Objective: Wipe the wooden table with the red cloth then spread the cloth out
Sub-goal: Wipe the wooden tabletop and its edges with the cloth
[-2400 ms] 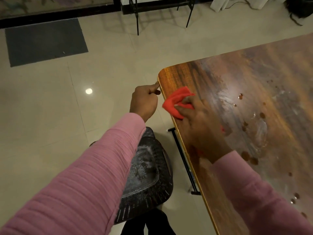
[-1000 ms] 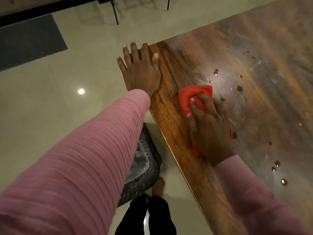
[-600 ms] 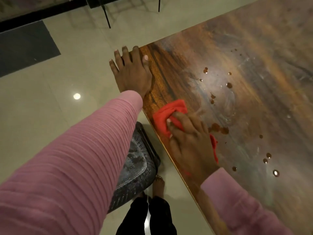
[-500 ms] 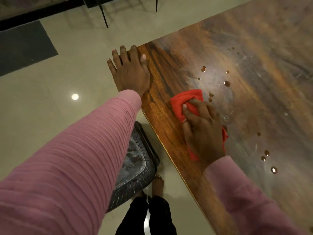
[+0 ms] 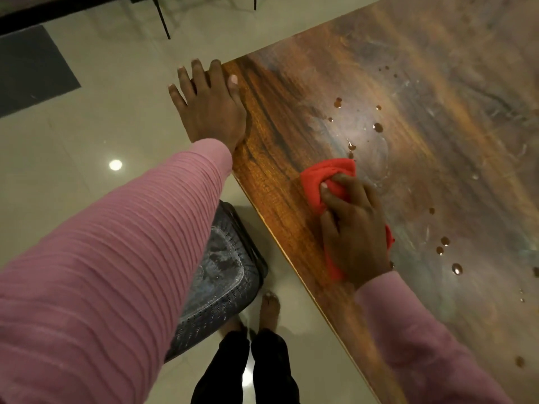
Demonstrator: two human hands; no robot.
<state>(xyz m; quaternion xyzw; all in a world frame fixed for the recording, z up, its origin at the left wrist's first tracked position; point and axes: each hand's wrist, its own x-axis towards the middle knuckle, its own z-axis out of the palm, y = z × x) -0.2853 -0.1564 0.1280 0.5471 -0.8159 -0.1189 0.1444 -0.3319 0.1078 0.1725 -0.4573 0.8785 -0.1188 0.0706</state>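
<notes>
The wooden table fills the right side of the head view, with its corner at the upper middle. Water drops and wet smears dot its surface. The red cloth lies bunched on the table near the left edge. My right hand presses down on it, fingers curled over the cloth, which pokes out ahead of and beside the hand. My left hand rests flat on the table's corner edge, fingers spread, holding nothing.
A dark mesh chair stands beside the table's left edge, below my left arm. My bare feet are on the tiled floor. A dark mat lies at far left and thin black furniture legs stand beyond.
My right hand has kept rubbing the cloth back and forth near the table's left edge, ending slightly farther onto the table. My left hand moved from a loose fist to flat on the corner.
</notes>
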